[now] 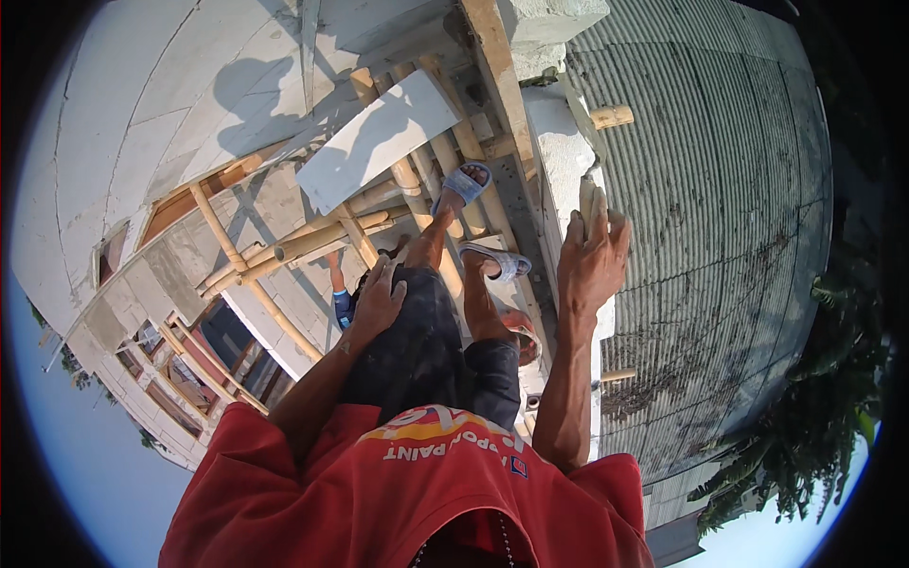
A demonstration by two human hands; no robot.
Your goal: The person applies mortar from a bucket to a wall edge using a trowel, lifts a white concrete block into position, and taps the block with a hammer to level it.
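Note:
My right hand (595, 254) rests on the top of a white block wall (561, 142), its fingers stretched forward and holding nothing. On my dark trousers (417, 322), near the bent knee, lies my left hand (377, 301) with fingers extended and nothing in it. Ahead of my feet a large flat white block (379, 140) lies across bamboo poles (409, 180). My feet, in grey-blue sandals (462, 186), stand on those poles. A reddish round thing (520, 333), partly hidden by my leg, is below on the right.
Right of the wall spreads a corrugated roof (701, 218). A bamboo stub (612, 116) sticks out over it. A wooden beam (499, 71) slants up along the wall. At lower left, another person's blue sleeve (343, 309) and raised arm show below the scaffold. Block walls (123, 161) stand left.

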